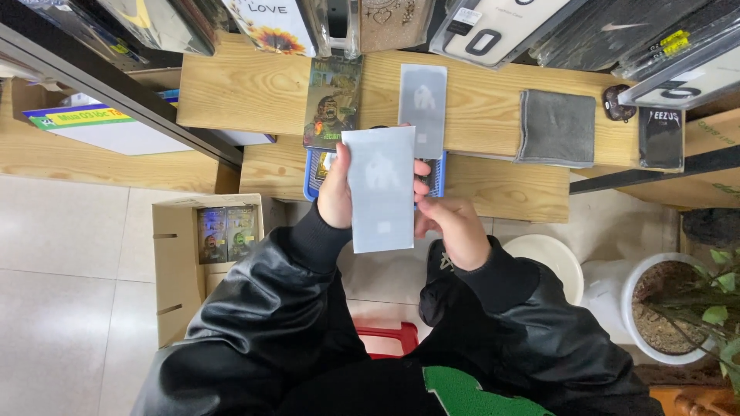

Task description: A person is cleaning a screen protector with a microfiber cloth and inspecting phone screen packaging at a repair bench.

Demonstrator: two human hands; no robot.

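The left hand (333, 191) grips the left edge of a pale grey rectangular sleeve (379, 189) with a faint white figure on it, held upright over the near edge of the wooden table (501, 189). The right hand (455, 227) pinches the sleeve's lower right edge, fingers curled round it, so both hands are clamped on the same sleeve, close together. Just beyond it on the table lies a second grey sleeve (422, 108), and to its left a colourful printed box (333, 100). A blue tray (312, 173) peeks out behind the held sleeve. Farther right rests a folded grey cloth (556, 127), then a dark packet (660, 137). On the floor at the near left stands an open cardboard carton (181, 262) with more printed boxes inside; at the right, a white plant pot (628, 304).
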